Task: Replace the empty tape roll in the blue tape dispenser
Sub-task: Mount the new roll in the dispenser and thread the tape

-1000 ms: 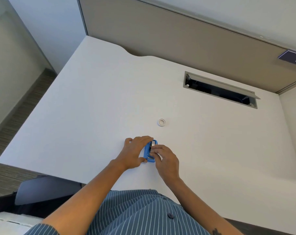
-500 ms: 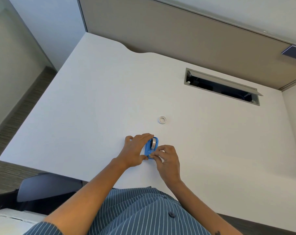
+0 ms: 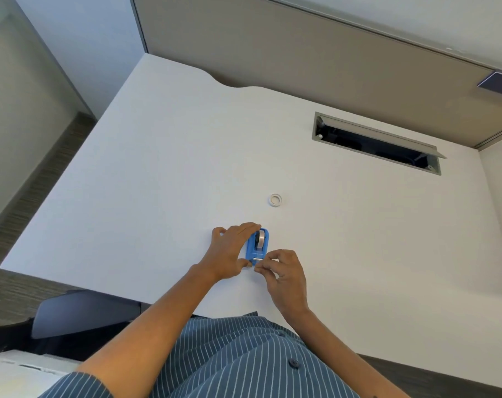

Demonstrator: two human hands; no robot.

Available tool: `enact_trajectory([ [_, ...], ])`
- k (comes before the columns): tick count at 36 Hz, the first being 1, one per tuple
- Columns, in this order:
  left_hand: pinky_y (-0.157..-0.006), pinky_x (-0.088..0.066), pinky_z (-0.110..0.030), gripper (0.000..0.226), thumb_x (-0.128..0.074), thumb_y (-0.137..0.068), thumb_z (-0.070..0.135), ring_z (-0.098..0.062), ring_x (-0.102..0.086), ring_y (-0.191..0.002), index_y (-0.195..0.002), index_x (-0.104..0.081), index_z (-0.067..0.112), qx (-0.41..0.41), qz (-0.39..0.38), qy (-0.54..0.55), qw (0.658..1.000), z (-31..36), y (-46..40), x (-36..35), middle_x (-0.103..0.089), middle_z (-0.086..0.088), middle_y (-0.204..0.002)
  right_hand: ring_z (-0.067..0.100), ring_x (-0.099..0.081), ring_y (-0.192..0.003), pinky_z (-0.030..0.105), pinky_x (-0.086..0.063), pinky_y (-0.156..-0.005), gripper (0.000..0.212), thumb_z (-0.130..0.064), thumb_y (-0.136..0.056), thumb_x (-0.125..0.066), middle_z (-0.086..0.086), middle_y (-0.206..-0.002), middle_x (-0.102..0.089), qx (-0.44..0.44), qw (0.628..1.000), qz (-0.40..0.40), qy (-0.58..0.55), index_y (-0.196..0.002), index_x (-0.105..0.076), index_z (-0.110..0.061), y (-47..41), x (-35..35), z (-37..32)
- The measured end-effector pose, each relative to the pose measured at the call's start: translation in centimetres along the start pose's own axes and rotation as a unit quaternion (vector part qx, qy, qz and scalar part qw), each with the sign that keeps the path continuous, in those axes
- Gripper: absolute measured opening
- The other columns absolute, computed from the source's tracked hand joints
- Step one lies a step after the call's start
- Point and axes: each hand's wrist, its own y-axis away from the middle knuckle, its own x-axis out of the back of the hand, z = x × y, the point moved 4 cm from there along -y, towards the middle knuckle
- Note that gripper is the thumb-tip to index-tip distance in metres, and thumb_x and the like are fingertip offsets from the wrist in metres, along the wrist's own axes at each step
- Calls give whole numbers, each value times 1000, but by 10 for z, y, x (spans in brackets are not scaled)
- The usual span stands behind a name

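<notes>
Now the blue tape dispenser (image 3: 257, 248) sits on the white desk (image 3: 157, 182), just near an empty ring (image 3: 275, 200). The left hand (image 3: 229, 251) grips its side. The right hand (image 3: 284, 272) pinches at its cutter end. It looks light and slippery, so hold both sides.

On the white bench (image 3: 157, 182), the blue plastic tape dispenser (image 3: 257, 248) stands between the left hand (image 3: 229, 254) at 9 o'clock and the right hand (image 3: 284, 275) at 5 o'clock. The small white plastic ring (image 3: 275, 200) lies at 1 o'clock, apart; the rectangular metal-rimmed cable slot (image 3: 377, 143) lies farther off, also at 1 o'clock.
</notes>
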Motion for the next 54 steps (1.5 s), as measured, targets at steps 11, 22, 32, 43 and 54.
enact_trajectory([
  [11, -116, -20, -42, 93, -84, -86, 35, -16, -44, -150, -163, -33, 32, 4, -4, -4, 1000, 4, 1, 4, -38, 10, -171, 17, -63, -105, 41, -60, -77, 17, -8, -83, -93, -9, -100, -72, 2, 1000, 1, 4, -90, -88, -23, 6, -2, 3],
  [22, -110, -15, -35, 92, -84, -86, 35, -16, -46, -148, -163, -34, 32, 9, -6, -4, 1000, 6, 1, 8, -39, 11, -170, 20, -61, -96, 30, -52, -71, 14, -8, -83, -93, -6, -92, -72, -8, 999, -14, 29, -90, -89, -19, 8, -8, 7],
  [32, -114, -16, -40, 94, -85, -86, 36, -16, -45, -148, -164, -32, 32, 9, -18, -14, 1000, 6, 0, 9, -37, 10, -171, 18, -61, -93, 30, -50, -63, 10, -18, -86, -92, -10, -92, -74, -44, 996, -21, 76, -92, -89, -26, 5, -14, 11],
  [43, -115, -16, -42, 94, -85, -86, 37, -15, -46, -148, -164, -33, 31, 3, -19, -14, 1000, 5, 0, 9, -38, 10, -170, 13, -59, -68, 27, -43, -54, 9, -24, -92, -87, -10, -71, -57, -88, 993, -18, 72, -96, -89, -31, 4, -20, 16],
  [54, -107, -10, -33, 96, -87, -83, 37, -15, -47, -146, -163, -33, 33, 2, -18, -9, 1000, 2, -1, 7, -39, 11, -169, 10, -53, -63, 24, -36, -56, 12, -22, -91, -88, -4, -70, -61, -117, 992, -37, 40, -98, -89, -32, 4, -23, 29],
])
